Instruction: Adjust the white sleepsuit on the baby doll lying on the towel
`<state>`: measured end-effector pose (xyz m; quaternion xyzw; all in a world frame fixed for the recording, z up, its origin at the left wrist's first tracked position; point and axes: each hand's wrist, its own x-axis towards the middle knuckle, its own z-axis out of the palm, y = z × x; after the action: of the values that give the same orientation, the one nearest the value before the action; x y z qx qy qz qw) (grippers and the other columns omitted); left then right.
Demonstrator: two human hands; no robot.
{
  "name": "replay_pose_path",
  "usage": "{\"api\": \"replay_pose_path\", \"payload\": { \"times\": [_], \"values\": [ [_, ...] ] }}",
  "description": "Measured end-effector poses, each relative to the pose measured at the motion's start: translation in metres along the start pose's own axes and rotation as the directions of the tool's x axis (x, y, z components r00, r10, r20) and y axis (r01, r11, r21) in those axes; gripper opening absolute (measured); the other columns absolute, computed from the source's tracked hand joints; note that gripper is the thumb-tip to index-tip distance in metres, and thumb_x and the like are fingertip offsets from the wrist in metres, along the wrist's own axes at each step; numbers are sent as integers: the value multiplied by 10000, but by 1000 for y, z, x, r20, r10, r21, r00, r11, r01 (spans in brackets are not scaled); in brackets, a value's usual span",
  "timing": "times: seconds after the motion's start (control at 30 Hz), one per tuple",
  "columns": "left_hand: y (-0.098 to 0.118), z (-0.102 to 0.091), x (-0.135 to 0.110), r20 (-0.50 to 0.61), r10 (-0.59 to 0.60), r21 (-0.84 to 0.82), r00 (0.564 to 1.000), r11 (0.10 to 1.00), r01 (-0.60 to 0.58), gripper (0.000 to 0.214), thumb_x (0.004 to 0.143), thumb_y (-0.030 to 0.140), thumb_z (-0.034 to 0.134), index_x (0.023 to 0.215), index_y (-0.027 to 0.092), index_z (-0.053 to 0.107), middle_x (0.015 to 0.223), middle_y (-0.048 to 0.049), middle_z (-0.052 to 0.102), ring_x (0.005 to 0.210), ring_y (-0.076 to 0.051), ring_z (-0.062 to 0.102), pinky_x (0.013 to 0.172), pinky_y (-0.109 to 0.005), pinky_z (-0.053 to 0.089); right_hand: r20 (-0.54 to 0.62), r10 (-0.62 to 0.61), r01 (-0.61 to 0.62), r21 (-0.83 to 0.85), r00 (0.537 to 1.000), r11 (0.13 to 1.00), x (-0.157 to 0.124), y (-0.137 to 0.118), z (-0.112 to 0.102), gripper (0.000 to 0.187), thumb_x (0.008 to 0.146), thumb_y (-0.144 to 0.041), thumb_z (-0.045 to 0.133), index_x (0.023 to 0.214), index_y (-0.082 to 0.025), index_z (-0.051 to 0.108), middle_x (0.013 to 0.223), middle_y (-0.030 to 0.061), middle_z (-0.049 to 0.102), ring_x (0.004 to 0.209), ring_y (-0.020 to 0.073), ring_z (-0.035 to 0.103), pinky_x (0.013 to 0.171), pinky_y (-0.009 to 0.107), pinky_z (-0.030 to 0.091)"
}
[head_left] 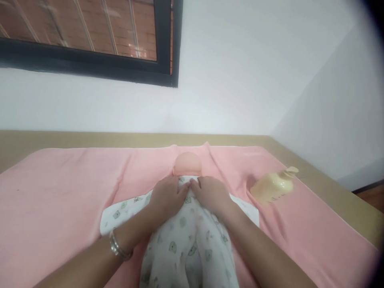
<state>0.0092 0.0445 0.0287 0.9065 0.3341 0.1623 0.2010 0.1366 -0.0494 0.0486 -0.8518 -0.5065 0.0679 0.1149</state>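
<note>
A white baby garment (181, 236) with small green animal prints lies spread in front of me, one sleeve out to each side. At its neckline my left hand (168, 196) is closed on the cloth, the thumb on top. Close beside it, my right hand (211, 194) also grips the neckline, and the two thumbs nearly meet. My fingertips are partly hidden by the hands and cloth. Just beyond the neckline shows a smooth, pinkish, rounded form (188, 163), like the top of a doll's head. Whatever is under the garment is hidden.
A pink blanket (60, 192) with some creases covers most of the wooden surface (90, 139). On the right lies a pale yellow bottle (273, 187) with a narrow top. A white wall (228, 80) and a dark-framed window (168, 44) stand behind.
</note>
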Motion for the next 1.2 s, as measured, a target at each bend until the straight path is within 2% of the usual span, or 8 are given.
{"api": "replay_pose_path", "payload": {
  "times": [0.1,0.33,0.67,0.83,0.97,1.03,1.1,1.2],
  "values": [
    [1,5,-1,-54,-5,15,999,1000,6,431,893,483,302,814,168,584,791,-73,608,774,-215,558,685,-326,400,84,11,-19,87,996,996,9,10,3,587,904,-545,211,747,-179,642,756,82,639,666,181,547,580,264,309],
    [-2,7,-3,-67,-33,-59,997,998,29,380,870,472,363,845,170,593,836,-67,616,794,-209,559,704,-320,410,-59,65,-56,139,996,989,13,19,19,561,895,-552,242,628,-184,571,631,34,585,590,146,494,521,248,245],
    [-4,8,-3,-92,-6,-81,996,997,-1,362,871,479,368,836,191,584,842,-43,626,787,-207,556,702,-323,404,-77,43,-28,188,996,982,15,22,22,542,904,-525,260,578,-178,520,570,11,553,556,123,462,509,239,217],
    [-5,9,-2,-95,9,-54,995,998,-14,367,881,476,350,824,190,572,824,-45,616,782,-207,555,691,-317,404,-38,5,-2,74,999,997,6,15,9,557,932,-489,206,692,-170,594,656,43,598,589,137,514,521,245,262],
    [-5,7,-3,-98,26,14,995,1000,-24,374,893,460,327,821,179,564,814,-62,609,767,-212,549,690,-328,402,-83,-182,162,-203,980,966,-14,1,-3,397,936,-289,283,757,-155,610,705,83,606,661,172,547,599,285,305],
    [-4,6,-4,-105,52,43,993,998,-47,375,906,433,303,802,182,561,795,-61,607,760,-212,543,694,-335,402,-71,-267,239,-271,961,932,-17,-1,-4,315,906,-210,337,757,-158,610,718,86,607,704,189,555,631,301,313],
    [-2,7,-6,-130,109,93,985,991,-97,362,917,361,275,780,182,559,785,-62,605,765,-214,536,713,-349,401,-54,-248,231,-223,967,947,-12,2,-2,326,916,-238,329,794,-157,620,756,89,621,728,193,563,635,297,323],
    [2,8,-9,-183,219,153,958,969,-193,332,905,256,265,806,176,571,846,-78,613,827,-223,530,790,-376,394,51,-134,134,-11,990,991,0,10,-1,527,959,-391,192,806,-150,635,777,88,640,706,174,576,595,267,336]
  ]
}}
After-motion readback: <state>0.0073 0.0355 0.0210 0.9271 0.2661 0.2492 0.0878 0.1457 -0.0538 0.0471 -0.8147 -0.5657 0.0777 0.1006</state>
